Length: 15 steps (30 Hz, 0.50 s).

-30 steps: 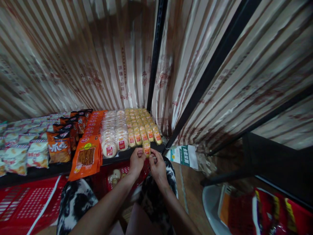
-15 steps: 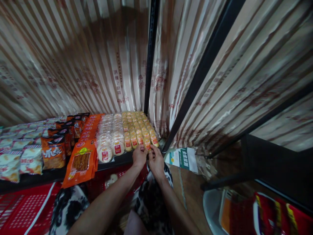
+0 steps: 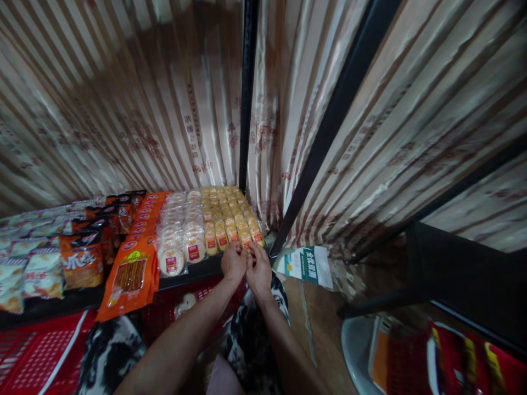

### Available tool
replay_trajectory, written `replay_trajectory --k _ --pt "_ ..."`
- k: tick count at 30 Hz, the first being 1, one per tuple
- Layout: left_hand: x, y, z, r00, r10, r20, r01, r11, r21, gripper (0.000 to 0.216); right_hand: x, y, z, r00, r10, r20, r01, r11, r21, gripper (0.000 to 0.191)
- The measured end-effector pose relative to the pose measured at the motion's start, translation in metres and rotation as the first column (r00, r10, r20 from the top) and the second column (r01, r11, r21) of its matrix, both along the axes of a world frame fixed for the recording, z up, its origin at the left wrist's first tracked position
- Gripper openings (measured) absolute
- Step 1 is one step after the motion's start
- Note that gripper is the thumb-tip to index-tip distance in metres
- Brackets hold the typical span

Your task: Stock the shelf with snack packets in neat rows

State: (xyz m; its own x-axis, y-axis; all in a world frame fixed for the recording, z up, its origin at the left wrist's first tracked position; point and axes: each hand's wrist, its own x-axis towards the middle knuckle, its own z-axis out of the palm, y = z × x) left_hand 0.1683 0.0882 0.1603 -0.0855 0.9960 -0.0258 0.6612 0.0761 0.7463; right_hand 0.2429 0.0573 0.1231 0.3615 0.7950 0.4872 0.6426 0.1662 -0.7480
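Both hands, left hand [image 3: 233, 262] and right hand [image 3: 258, 270], are pinching a small yellow pack [image 3: 246, 240] at the shelf [image 3: 197, 271] front edge, beside the black post [image 3: 317, 159]. Packs are covering the shelf; striped curtain [image 3: 123, 109] is hanging close behind.

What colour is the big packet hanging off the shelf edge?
Orange, with a clear window showing brown sticks: the big packet, seen in the head view.

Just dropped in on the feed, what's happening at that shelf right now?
A person crouches at a low black shelf stocked with snack packets. Both hands meet at its front edge: the left hand and right hand pinch a small yellow packet at the front of the yellow rows. Beside those lie round white cakes, then orange packets. A red basket sits below.
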Motion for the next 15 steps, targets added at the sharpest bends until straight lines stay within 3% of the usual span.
replay_trajectory --k 10,15 --pt "0.0033 0.0011 -0.0050 0.996 0.003 0.088 -0.001 1.000 -0.022 0.017 -0.0019 -0.0045 0.0004 1.000 -0.015 -0.013 0.015 1.000 0.002 0.036" --pt "0.0037 -0.0008 -0.0009 0.998 0.009 0.063 -0.008 1.000 -0.014 0.034 -0.0021 -0.0072 0.0012 1.000 0.008 -0.002 -0.008 1.000 0.000 0.035"
